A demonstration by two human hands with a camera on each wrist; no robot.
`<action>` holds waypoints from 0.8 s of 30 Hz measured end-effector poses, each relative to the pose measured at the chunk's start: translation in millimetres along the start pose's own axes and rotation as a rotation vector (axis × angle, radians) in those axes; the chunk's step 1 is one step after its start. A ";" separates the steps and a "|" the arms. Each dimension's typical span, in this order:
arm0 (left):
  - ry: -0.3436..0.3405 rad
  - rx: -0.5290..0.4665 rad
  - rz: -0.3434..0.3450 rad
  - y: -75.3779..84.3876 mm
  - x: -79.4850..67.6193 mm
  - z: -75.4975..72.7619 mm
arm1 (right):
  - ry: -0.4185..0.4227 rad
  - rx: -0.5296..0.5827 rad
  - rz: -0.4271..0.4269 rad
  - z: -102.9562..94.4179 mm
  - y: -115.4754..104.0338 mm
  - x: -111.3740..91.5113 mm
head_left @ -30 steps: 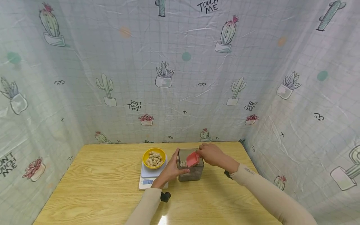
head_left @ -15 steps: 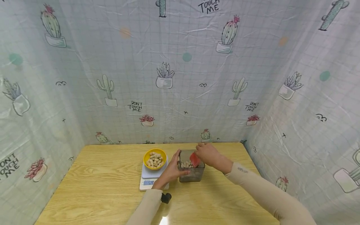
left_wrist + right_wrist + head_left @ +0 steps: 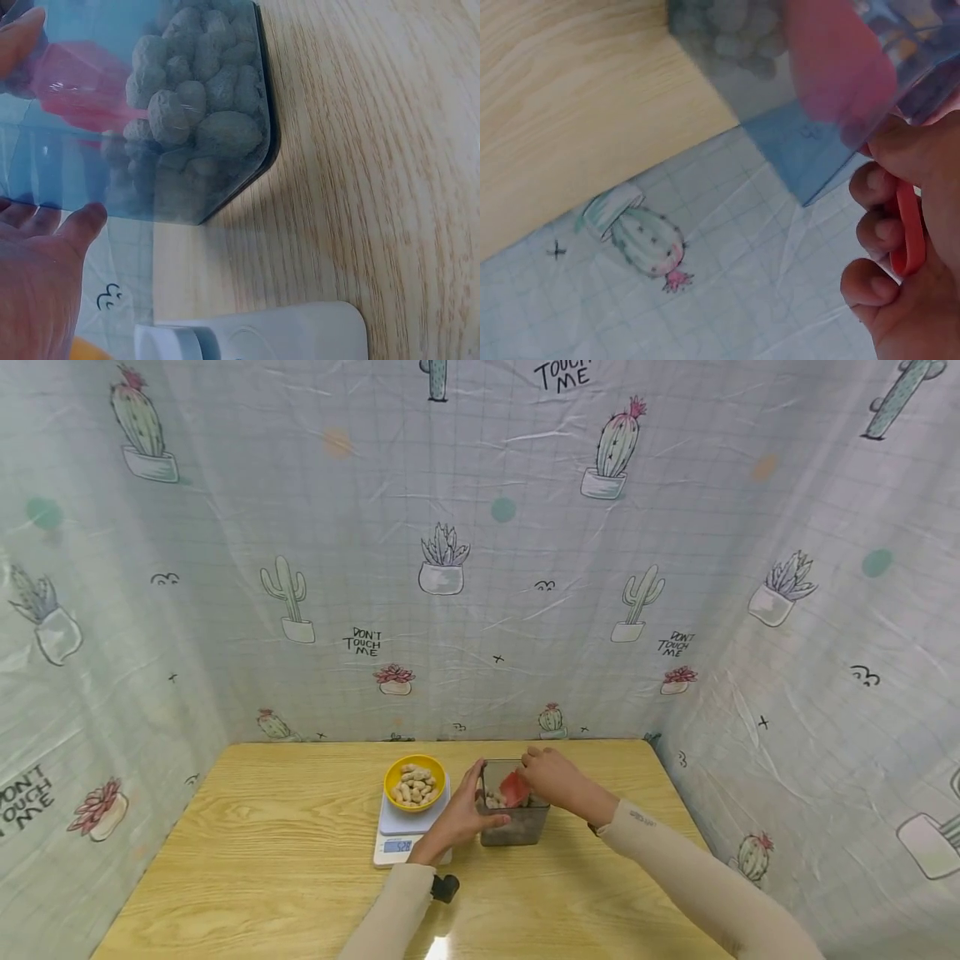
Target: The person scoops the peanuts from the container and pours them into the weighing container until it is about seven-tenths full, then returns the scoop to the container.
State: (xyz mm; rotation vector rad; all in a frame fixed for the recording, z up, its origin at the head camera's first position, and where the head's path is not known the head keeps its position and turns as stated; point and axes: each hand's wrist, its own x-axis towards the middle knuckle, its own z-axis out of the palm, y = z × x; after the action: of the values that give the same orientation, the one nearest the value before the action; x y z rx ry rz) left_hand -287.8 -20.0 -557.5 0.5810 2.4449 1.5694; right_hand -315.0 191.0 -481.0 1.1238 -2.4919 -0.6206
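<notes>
A see-through grey container [image 3: 510, 832] stands on the table, partly filled with unshelled peanuts [image 3: 206, 101]. My left hand [image 3: 462, 817] holds it from the left side, thumb across the front wall and fingers along the side. My right hand [image 3: 555, 777] comes over the right rim, its fingers curled round the handle of a red scoop [image 3: 513, 790]. In the right wrist view, the orange-red handle [image 3: 907, 232] lies in the curled fingers outside the wall, and the blurred scoop head [image 3: 836, 56] shows through the plastic. In the left wrist view the scoop's front edge touches the peanuts.
Left of the container, a white kitchen scale [image 3: 390, 853] carries a yellow bowl [image 3: 388, 779] of peanuts; its display seems to read 528. A patterned curtain [image 3: 480, 677] hangs behind the wooden table [image 3: 285, 827] and along both sides.
The scoop head has tilted and gone lower into the container among the peanuts, the right hand shifting slightly with it. The left hand keeps its hold; bowl and scale stay put.
</notes>
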 end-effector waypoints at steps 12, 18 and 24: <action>0.013 0.000 0.004 -3.9 -1.4 -1.7 | -0.008 0.064 -0.007 1.4 0.5 -5.0; 0.004 -0.013 0.028 -1.4 -1.0 -0.8 | 0.020 -0.003 -0.032 1.3 -0.5 -0.5; 0.009 -0.021 0.016 -0.2 -1.3 0.6 | -0.039 0.104 -0.062 -1.1 4.2 -3.4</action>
State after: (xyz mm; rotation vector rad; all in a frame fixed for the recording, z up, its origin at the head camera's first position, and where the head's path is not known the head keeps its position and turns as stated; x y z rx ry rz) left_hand -286.4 -20.2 -558.1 0.5934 2.4335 1.6046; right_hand -314.9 195.8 -478.3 1.2425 -2.5563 -0.5403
